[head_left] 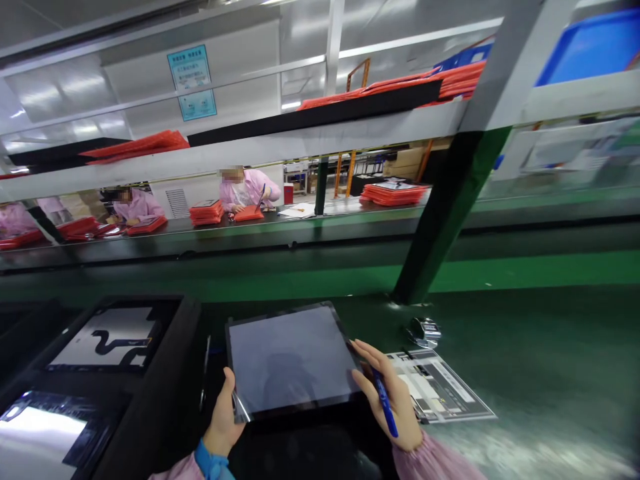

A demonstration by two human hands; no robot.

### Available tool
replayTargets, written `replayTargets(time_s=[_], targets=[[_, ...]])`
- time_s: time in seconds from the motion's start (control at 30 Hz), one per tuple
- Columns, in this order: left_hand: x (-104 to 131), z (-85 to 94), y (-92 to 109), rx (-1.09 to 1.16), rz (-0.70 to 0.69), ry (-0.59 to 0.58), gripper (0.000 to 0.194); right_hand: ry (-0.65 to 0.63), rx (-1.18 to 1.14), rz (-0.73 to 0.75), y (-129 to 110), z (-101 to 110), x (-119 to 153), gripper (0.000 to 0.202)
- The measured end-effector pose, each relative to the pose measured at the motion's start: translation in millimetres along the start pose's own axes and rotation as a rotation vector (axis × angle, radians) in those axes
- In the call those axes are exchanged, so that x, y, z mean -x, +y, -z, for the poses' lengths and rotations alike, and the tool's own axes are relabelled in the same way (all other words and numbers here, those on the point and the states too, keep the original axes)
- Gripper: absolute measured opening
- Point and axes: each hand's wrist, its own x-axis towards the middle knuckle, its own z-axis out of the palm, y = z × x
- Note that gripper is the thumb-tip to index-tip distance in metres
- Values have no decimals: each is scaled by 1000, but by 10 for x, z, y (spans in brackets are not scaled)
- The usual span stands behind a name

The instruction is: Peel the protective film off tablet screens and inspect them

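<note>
Gripping a dark tablet panel (293,360) by opposite edges just above the green desk (525,360), the left hand (223,420) pinches its lower corner while the right hand (393,400), fingers also wrapped round a blue pen (385,403), would best stay off the glass.

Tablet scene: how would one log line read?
left hand: grips tablet corner | right hand: holds blue pen, touches tablet edge | sheet beside

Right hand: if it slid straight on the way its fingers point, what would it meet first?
The right hand, holding a blue pen, points up-left across the tablet; its fingertips already touch the tablet's right edge, so it likely meets the screen first.
</note>
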Motion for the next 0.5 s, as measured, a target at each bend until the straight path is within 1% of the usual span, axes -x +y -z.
replayTargets(time_s=[0.1,0.23,0.4,0.5], targets=[[21,-51,16,5,4,9,50,-4,-16,-27,26,5,12,37],[5,-26,31,17,34,-75,58,17,-54,-56,38,2,11,33],[-50,54,41,24,27,-226,63,20,-104,-93,24,9,-7,33],[-59,43,49,1,33,-230,64,1,-120,-127,36,20,-11,33]])
